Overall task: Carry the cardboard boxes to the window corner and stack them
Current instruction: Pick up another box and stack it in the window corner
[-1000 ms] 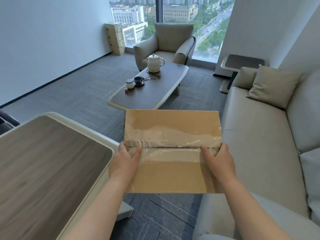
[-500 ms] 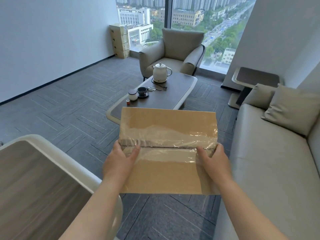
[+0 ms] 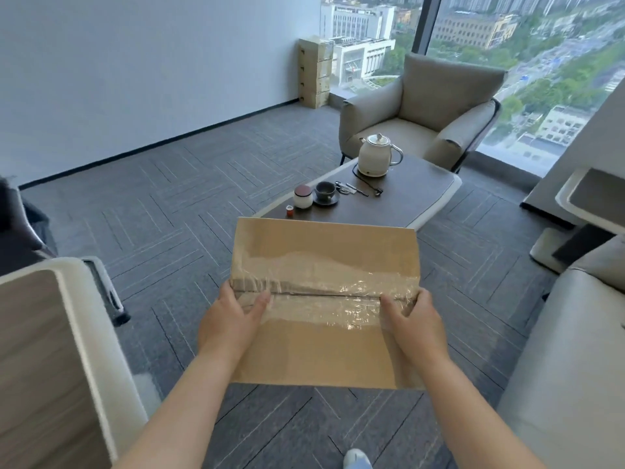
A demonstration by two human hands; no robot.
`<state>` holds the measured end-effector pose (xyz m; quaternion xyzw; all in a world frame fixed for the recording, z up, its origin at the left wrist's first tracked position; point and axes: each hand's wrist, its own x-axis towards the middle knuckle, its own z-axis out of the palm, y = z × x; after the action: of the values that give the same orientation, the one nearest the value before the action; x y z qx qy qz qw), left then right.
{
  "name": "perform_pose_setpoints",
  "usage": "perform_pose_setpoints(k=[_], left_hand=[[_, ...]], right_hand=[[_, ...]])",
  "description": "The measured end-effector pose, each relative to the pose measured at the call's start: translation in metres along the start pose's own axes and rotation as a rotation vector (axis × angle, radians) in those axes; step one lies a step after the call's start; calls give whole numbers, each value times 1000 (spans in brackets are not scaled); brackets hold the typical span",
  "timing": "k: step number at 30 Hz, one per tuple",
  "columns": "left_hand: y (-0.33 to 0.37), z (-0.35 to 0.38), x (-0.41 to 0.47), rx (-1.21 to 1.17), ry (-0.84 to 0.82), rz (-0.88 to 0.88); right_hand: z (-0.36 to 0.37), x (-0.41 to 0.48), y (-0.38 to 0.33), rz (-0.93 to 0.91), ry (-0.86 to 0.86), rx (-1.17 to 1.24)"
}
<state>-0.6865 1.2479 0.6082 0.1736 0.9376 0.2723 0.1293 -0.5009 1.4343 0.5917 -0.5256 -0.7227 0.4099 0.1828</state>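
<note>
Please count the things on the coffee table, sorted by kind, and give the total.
Kettle: 1
Cup on saucer: 1
Jar with dark lid: 1
Small red item: 1
Small dark items by the cord, too small to name: about 3
Total: about 7

Soft, bright daylight enters through the window [image 3: 473,35] at the far side, so shadows on the carpet [image 3: 189,211] are faint. Glare glints off the clear tape [image 3: 324,289] on the cardboard box [image 3: 324,353]. Wide-angle distortion bends the frame edges, and the wood-grain tabletop [image 3: 37,374] at left looks smeared.
</note>
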Motion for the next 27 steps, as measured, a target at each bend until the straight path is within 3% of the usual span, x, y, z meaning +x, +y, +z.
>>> perform_pose_setpoints(k=[7,15,27], left_hand=[[23,0,29,-12,113,-210],[-20,-37,77,-37,233,-429],[-100,-117,243,-191,367,-510]], right_hand=[[16,85,-45,-142,-185,-55],[110,128,-119,-255,-431,-102],[275,194,-279,-393,-487,-169]])
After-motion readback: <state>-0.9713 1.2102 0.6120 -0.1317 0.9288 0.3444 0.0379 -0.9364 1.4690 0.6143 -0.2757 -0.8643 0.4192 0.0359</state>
